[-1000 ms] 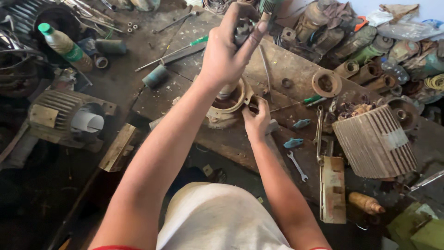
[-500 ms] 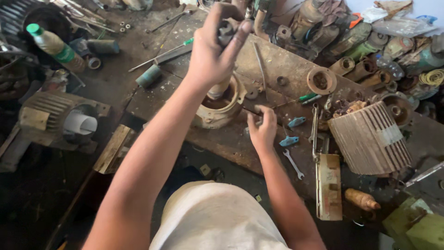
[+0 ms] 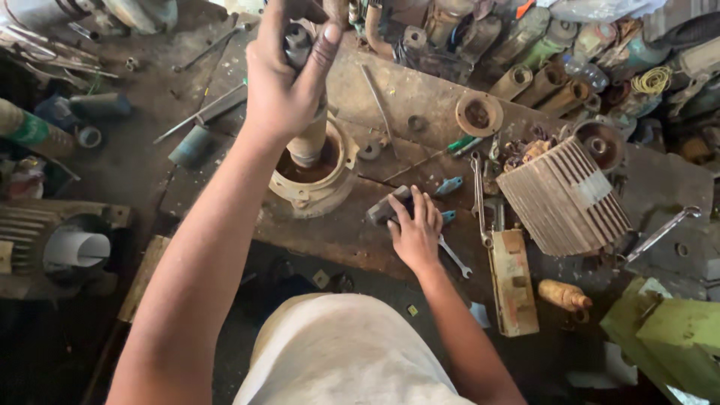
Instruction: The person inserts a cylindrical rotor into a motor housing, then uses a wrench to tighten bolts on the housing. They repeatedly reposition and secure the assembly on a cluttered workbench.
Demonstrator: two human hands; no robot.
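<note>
Grimy, cluttered workshop tabletop [image 3: 420, 97]: left hand [image 3: 289, 79] clenched on upright shaft [image 3: 307, 139], lower end seated in round housing [image 3: 311, 176] mid-table; right hand [image 3: 414, 229] closed over grey block [image 3: 384, 210] just right of it; shaft not yet free of housing.

A long, rusty tan metal shaft [image 3: 309, 139] stands upright, its lower end seated in the middle of a round, flanged, tan cast-metal housing [image 3: 315, 180] that lies open side up on the worn wooden bench. The shaft's dark grey top end sits high above the housing. Just right of the housing, a short, dark grey metal block [image 3: 384, 210] lies flat on the bench.
</note>
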